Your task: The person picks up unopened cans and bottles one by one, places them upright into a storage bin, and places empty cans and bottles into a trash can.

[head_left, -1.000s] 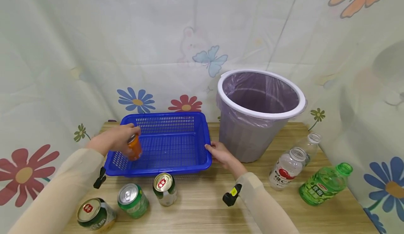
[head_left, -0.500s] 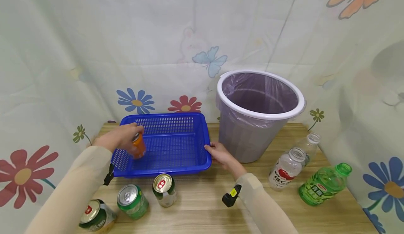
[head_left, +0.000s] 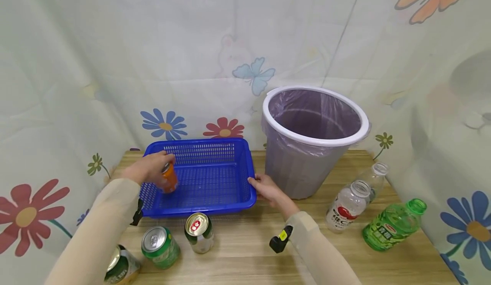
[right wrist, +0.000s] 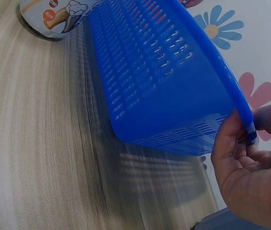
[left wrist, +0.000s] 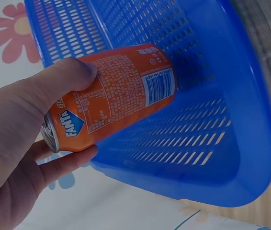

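An orange Fanta can (head_left: 170, 179) is in my left hand (head_left: 151, 168), inside the left end of a blue plastic basket (head_left: 207, 212). In the left wrist view the thumb lies along one side of the can (left wrist: 121, 88), with fingers on the other side. Its silver top points toward the palm. My right hand (head_left: 267, 187) grips the basket's right rim. The right wrist view shows the thumb and curled fingers pinching that rim, with a shadow on the tabletop (right wrist: 39, 134) beside the basket wall (right wrist: 174, 105).
In front of the basket stand a green can (head_left: 161, 247), a gold-topped can (head_left: 199, 233) and another can (head_left: 124, 269), partly behind my left sleeve. A lined bin (head_left: 299, 174) stands right of the basket. Clear bottles (head_left: 347, 208) and a green bottle (head_left: 397, 225) stand farther right.
My left hand has moved slightly to the right with the Fanta can, within the basket's left end. The right hand keeps its grip on the rim.
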{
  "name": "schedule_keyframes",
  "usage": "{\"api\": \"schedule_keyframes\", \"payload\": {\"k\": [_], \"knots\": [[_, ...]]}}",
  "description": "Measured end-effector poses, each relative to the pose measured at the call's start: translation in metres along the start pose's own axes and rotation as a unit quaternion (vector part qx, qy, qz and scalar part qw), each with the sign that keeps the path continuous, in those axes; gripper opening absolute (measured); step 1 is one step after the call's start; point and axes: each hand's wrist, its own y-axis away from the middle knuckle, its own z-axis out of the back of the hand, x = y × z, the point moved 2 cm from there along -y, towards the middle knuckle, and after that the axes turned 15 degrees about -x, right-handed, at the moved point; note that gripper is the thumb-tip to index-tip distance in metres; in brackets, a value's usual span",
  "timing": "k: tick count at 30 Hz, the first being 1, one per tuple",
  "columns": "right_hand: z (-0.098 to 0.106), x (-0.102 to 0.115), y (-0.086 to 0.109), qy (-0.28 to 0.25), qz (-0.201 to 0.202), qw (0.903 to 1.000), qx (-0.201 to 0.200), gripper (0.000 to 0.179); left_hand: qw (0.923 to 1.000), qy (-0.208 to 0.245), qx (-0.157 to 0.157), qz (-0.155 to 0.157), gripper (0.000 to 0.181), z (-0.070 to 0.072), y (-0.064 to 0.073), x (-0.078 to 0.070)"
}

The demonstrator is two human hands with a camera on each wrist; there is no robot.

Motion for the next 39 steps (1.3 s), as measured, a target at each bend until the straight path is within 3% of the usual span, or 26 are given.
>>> {"api": "schedule_keyframes", "payload": {"k": [11, 24, 39], "knots": [[0.000, 0.000, -0.001, 0.000, 0.004, 1.0000, 0.003, 0.034, 0.9999, 0.007, 0.006, 0.005, 0.052, -0.007, -0.001, 0.006], [0.000, 0.001, 0.001, 0.001, 0.001, 1.0000, -0.006, 0.033, 0.9988, 0.009, 0.011, 0.047, 0.054, -0.019, -0.007, 0.010], [-0.001, -0.001, -0.002, -0.003, -0.003, 1.0000, -0.006, 0.032, 0.9991, 0.011, -0.003, 0.042, 0.055, -0.022, -0.009, 0.015]]}}
